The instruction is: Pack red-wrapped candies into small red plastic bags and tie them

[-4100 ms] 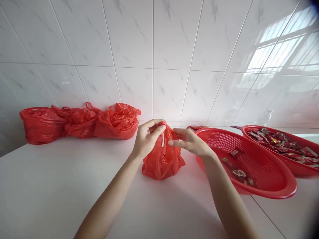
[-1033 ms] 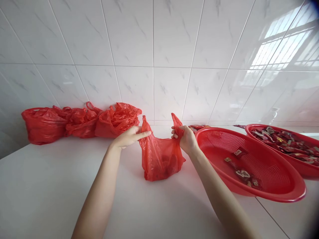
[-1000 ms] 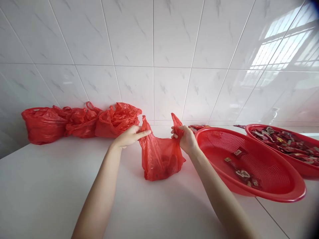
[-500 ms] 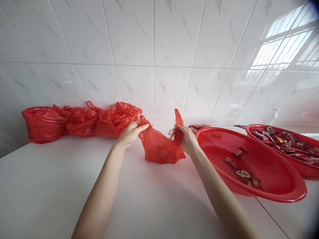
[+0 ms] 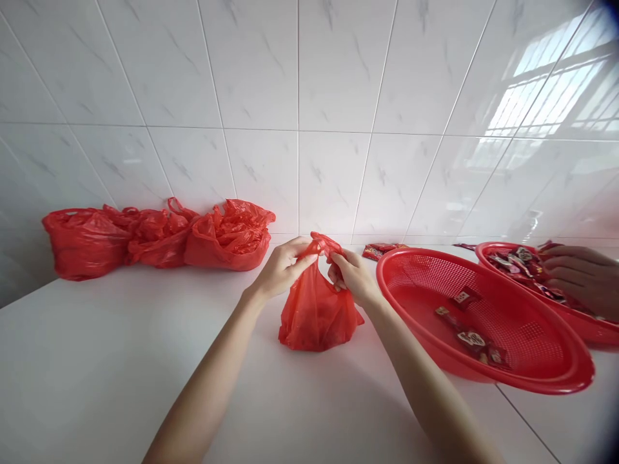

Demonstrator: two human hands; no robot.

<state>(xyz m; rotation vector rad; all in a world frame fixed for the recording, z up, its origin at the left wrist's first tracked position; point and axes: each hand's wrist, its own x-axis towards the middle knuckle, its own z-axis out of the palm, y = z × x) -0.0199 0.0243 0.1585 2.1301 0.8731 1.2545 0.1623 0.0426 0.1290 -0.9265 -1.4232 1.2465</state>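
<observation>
A red plastic bag stands on the white table in the middle of the view, its base resting on the surface. My left hand pinches one handle at the top left of the bag. My right hand grips the other handle on the right, with its fingers curled. The two handles meet and cross between my hands, above the bag's body. Whatever is inside the bag is hidden by the red plastic.
Several red bags line the tiled wall at left. A red basket with a few wrapped snacks stands at right. Behind it, another person's hand reaches into a second basket full of packets. Red packets lie by the wall.
My hands have come closer together, bringing the spread handles to cross. The bag's body has shifted down and nearer to me. Another person's hand has appeared over the far right basket.
</observation>
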